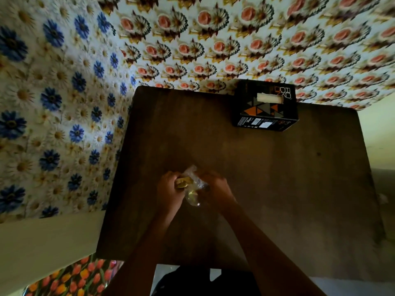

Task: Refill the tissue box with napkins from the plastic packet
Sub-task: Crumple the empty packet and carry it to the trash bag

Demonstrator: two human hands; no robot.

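A black tissue box (265, 118) with orange triangles stands at the far right of the dark wooden table (277, 189); a white tissue (269, 98) pokes out of its top slot. Near the table's middle I hold a crumpled clear plastic packet (193, 189) between both hands. My left hand (168, 190) grips its left side, where yellowish folded napkins (183, 182) show. On the packet's right side my right hand (217, 186) is closed around the plastic. The lower part of the packet is hidden between my hands.
Flower-patterned walls rise behind and left of the table. A tulip-patterned surface (72, 278) lies at the lower left, below the table's near edge. The floor (378, 129) shows past the right edge.
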